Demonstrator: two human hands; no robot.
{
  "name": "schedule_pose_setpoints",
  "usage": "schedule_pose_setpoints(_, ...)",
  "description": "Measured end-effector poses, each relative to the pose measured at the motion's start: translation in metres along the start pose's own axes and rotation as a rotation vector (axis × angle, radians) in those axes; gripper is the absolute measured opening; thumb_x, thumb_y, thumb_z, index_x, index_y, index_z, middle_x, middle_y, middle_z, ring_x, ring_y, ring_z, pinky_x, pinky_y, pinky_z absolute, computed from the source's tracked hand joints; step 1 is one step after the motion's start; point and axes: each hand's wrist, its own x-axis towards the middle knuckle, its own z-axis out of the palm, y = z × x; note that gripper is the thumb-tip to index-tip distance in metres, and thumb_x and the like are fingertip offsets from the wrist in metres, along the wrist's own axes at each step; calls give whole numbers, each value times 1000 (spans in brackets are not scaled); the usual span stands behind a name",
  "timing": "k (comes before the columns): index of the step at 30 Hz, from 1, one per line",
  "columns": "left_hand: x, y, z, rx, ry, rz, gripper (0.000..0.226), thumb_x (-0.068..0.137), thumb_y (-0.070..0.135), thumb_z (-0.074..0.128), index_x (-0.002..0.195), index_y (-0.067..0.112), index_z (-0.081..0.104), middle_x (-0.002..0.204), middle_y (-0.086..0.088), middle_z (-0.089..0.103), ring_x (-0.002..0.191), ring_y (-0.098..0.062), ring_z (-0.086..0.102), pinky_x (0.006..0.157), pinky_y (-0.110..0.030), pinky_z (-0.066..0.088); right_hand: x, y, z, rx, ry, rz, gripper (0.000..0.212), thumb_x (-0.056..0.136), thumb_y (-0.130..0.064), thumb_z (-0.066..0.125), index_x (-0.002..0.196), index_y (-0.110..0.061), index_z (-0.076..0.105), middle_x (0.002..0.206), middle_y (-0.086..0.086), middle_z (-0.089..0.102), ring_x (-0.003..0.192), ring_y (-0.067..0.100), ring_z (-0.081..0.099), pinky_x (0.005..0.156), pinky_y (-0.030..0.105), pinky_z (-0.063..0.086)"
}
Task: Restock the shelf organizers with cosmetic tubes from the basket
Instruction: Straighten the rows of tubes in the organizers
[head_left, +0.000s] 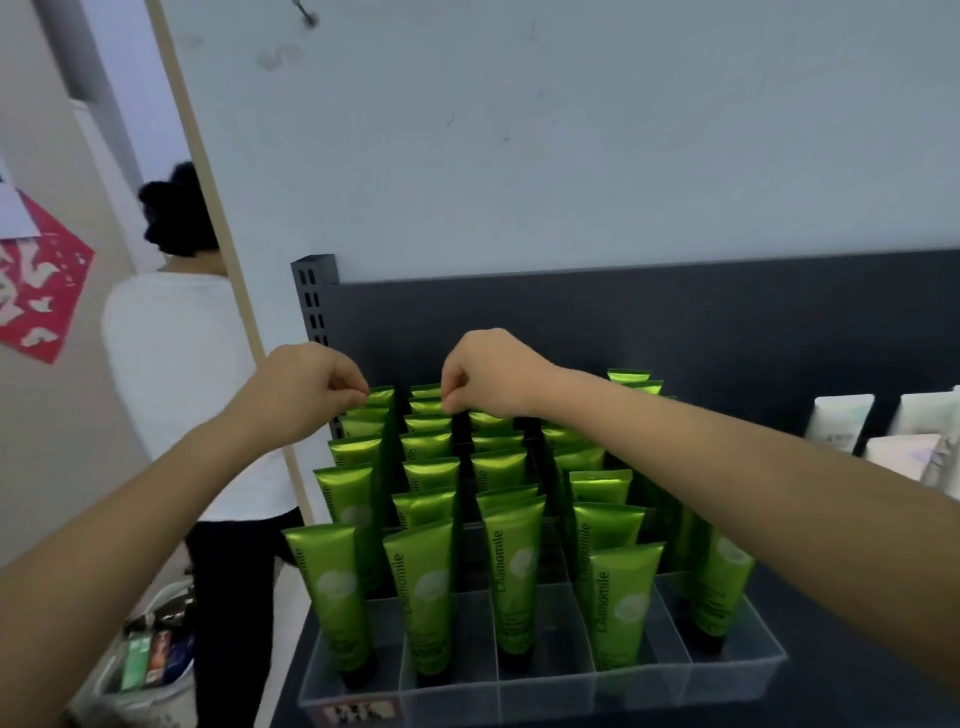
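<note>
A clear plastic organizer (737, 670) with lane dividers sits on a dark shelf and holds several rows of green Chamomile tubes (514, 571), all standing cap down. My left hand (306, 384) reaches over the back of the leftmost lane, its fingertips pinched on the crimped top of a rear green tube (382, 397). My right hand (488, 371) hovers over the second lane's back, fingers pinched on the top of another rear green tube (426, 402). Both forearms stretch across the organizer. A white basket (140, 691) with mixed packs stands on the floor at lower left.
A dark back panel (727, 322) rises behind the tubes, with a slotted upright post (311, 296) at its left. White tubes (841, 421) stand further right on the shelf. A person in a white shirt (176, 395) stands close at the left, back turned.
</note>
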Motion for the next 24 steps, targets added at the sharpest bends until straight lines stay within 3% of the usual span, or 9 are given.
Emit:
schedule_pose_setpoints(8,-3,-11,13,-44,-83,-17,9,82,21,71,88,17,76,85,6,68,68,7,52,62,-7,34,4,0,16,-45,-21,-13,7,83,-15,69,86,-12,74,94,-1,68,90,17,63,85,35,54)
schedule_pose_setpoints(14,-4,-12,15,-44,-71,0,10,83,21,70,90,17,76,86,7,67,69,4,51,68,-16,37,2,2,0,36,14,6,14,85,-20,68,95,-13,75,98,-3,70,85,7,58,81,23,47)
schedule_pose_setpoints(24,-5,-11,20,-56,-48,-8,11,85,19,67,93,15,75,90,3,69,70,-1,56,66,-15,40,-8,8,-2,1,17,17,16,88,-18,64,100,-14,73,101,-3,69,91,9,58,82,24,47)
